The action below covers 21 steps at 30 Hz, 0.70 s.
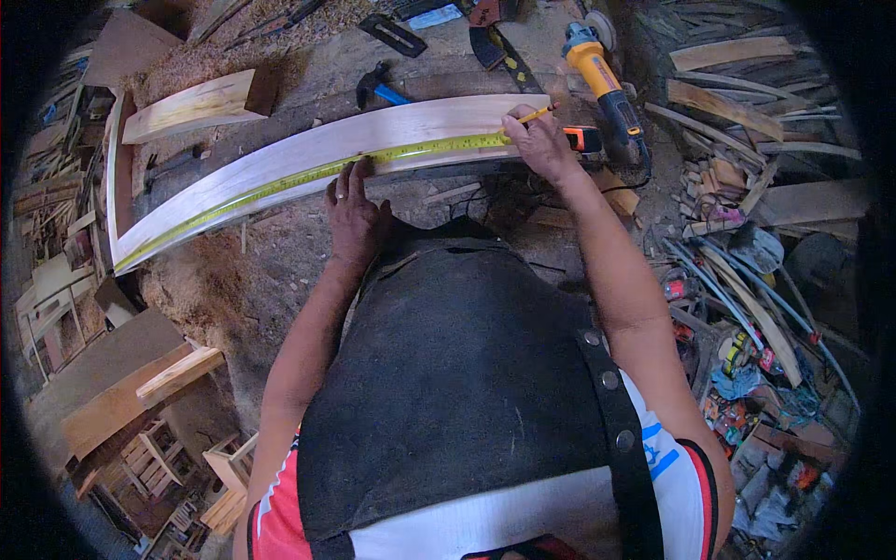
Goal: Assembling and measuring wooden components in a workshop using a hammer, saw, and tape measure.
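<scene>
A pale wooden board (308, 145) lies across the workbench, with a yellow tape measure (411, 151) drawn out along it. My left hand (355, 219) rests at the board's near edge, fingers stretched onto the tape blade and thumb apart. Near the board's right end, my right hand (539, 147) is closed around a yellow pencil (537, 114), which points up and right. Just right of that hand sits the orange and black tape case (584, 139); the hand partly hides where the blade meets it.
Beyond the board lie a blue-handled hammer (378, 86) and a yellow angle grinder (600, 75), its cord trailing near my right wrist. A shorter wood piece (191, 107) is at the far left. Offcuts (737, 98) pile up on the right, and sawdust (210, 289) covers the left side.
</scene>
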{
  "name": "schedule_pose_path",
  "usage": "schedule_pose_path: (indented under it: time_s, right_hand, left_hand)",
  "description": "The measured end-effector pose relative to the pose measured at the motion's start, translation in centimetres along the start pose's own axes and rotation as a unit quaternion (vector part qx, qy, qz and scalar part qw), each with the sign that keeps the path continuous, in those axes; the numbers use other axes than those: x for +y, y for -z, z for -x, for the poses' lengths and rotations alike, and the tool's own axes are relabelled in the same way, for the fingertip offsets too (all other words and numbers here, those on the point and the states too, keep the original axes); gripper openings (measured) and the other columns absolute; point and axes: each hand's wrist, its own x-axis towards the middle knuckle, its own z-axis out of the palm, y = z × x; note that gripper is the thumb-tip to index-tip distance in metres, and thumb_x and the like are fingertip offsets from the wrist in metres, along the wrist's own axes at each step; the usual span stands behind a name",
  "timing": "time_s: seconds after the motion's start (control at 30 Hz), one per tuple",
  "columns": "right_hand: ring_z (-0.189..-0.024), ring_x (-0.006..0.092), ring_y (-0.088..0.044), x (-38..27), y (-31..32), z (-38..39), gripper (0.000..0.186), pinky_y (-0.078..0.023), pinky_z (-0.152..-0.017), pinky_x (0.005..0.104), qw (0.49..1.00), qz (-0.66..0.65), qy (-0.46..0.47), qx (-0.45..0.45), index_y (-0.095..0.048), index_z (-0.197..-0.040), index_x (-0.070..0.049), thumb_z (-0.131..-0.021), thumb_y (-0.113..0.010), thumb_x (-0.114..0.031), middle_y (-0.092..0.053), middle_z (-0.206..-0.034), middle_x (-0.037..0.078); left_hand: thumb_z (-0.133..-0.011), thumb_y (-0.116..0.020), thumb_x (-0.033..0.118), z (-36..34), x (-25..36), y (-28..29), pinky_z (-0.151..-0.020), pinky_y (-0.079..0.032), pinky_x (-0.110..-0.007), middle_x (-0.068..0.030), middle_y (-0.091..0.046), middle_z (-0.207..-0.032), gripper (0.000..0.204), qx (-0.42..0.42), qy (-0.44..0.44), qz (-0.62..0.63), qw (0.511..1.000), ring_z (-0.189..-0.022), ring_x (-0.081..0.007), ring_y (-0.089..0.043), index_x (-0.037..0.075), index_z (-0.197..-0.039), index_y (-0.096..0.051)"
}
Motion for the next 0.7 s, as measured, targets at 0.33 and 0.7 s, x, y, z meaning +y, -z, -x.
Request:
schedule_pose_path:
  time_s: [0.33, 0.7]
  right_hand:
    - [-0.092, 0.0378, -0.074, 0.50, -0.14, -0.11, 0.033, -0.056, -0.083, 0.0468, 0.999, 0.023, 0.030, 0.008, -0.071, -0.105, -0.002, -0.104, -0.061, -0.034, -0.075, -0.091, 0.020]
    - [-0.093, 0.0398, -0.073, 0.34, 0.08, 0.01, 0.034, -0.056, -0.084, 0.0470, 0.994, 0.053, 0.094, 0.014, -0.071, -0.105, -0.002, -0.105, -0.060, -0.034, -0.074, -0.093, 0.021]
  left_hand:
    - [-0.076, -0.085, 0.015, -0.23, 0.46, 0.10, -0.122, -0.032, -0.055, -0.0133, -0.051, -0.153, 0.089, -0.012, 0.030, -0.008, 0.999, -0.150, -0.0339, -0.042, 0.003, -0.154, -0.044]
    - [-0.076, -0.085, 0.013, -0.18, -0.10, -0.16, -0.122, -0.032, -0.056, -0.0134, -0.051, -0.154, 0.090, -0.015, 0.018, 0.004, 1.000, -0.149, -0.0346, -0.044, 0.003, -0.155, -0.042]
